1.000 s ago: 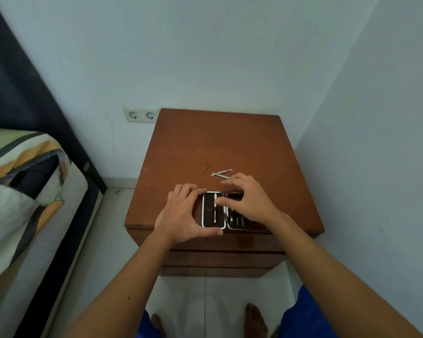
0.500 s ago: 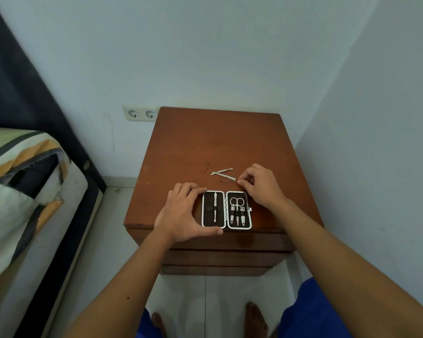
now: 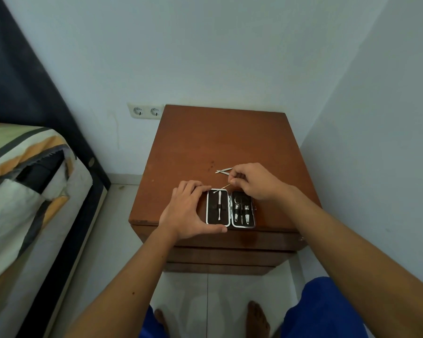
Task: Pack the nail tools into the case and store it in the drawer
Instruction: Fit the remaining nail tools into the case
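Observation:
A small black nail case [image 3: 230, 208] with a white rim lies open near the front edge of the brown nightstand [image 3: 205, 147]. Its left half holds one long metal tool; its right half holds scissors and clippers. My left hand [image 3: 189, 211] clasps the case's left side, thumb along its front edge. My right hand [image 3: 253, 180] hovers over the case's far right corner, pinching a thin metal tool [image 3: 226, 186] whose tip points down-left toward the case. Two more slim tools [image 3: 222, 170] lie crossed on the wood just behind my right hand.
Closed drawer fronts [image 3: 232, 257] sit below the nightstand top. A wall stands close on the right, a double socket [image 3: 145, 111] on the back wall. A bed with striped bedding [image 3: 22, 181] lies to the left. My bare feet stand on white floor tiles [image 3: 205, 296].
My right hand came off the case, reached back to the loose tools, picked up a thin one and now carries it toward the case. My left hand has kept its hold.

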